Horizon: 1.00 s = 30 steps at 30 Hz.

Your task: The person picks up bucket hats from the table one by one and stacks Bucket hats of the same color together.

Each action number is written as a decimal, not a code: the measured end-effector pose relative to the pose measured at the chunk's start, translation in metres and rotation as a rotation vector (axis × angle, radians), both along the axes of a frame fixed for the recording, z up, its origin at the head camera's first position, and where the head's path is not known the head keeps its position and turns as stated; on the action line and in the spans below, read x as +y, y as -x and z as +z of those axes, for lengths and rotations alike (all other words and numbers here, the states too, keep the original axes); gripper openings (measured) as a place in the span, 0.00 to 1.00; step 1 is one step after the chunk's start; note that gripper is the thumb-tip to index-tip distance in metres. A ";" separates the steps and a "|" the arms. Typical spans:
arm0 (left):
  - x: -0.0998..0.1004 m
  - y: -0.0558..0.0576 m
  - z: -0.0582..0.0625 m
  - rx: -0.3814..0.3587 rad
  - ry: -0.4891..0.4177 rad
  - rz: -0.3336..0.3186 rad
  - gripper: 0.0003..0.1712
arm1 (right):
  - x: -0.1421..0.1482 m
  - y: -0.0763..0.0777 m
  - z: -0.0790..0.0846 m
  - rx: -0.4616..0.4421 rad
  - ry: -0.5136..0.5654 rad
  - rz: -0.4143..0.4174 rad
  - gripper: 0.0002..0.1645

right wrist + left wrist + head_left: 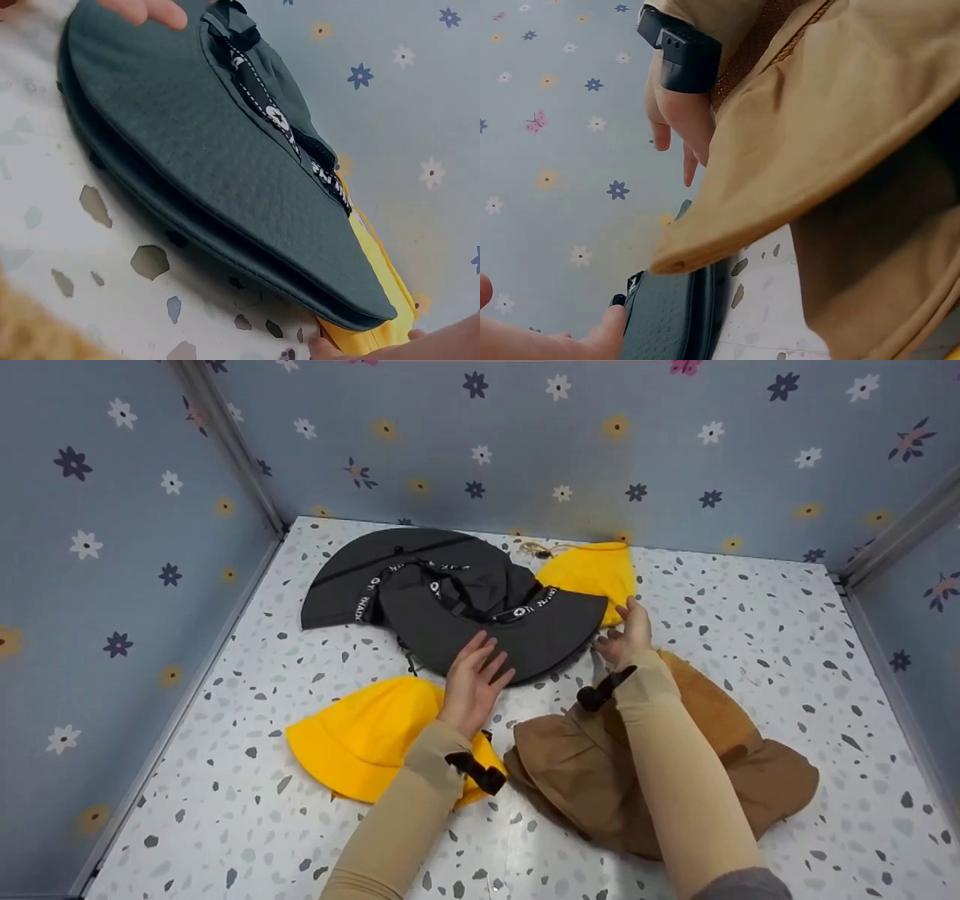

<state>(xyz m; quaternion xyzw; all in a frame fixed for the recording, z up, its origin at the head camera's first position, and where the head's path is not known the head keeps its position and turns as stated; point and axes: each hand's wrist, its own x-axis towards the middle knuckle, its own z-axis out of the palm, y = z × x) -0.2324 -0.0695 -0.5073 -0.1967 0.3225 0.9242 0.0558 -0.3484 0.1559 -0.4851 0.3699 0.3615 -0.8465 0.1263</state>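
A dark grey sun hat (555, 641) with a wide brim and white-lettered black straps lies at the back. My left hand (474, 686) hovers at the brim's front edge, palm turned up and fingers spread, holding nothing. Close to the brim's right tip is my right hand (631, 636), its fingers loosely bent with nothing in them. Both hands also show in the left wrist view, the right hand (679, 124) beyond the brown hat (832, 150). Behind the brim tip a yellow hat (589, 570) is partly covered. Another yellow hat (367, 727) sits below my left hand.
The brown hat (592, 780) with a wavy brim lies under my right forearm. The speckled white tabletop (225, 810) carries all the hats. Flower-patterned panels (525, 450) wall it at the back and both sides. A cord (536, 549) lies by the back yellow hat.
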 end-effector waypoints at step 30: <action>0.002 0.000 -0.005 -0.024 -0.022 -0.007 0.28 | 0.004 0.008 0.002 0.131 0.187 -0.148 0.21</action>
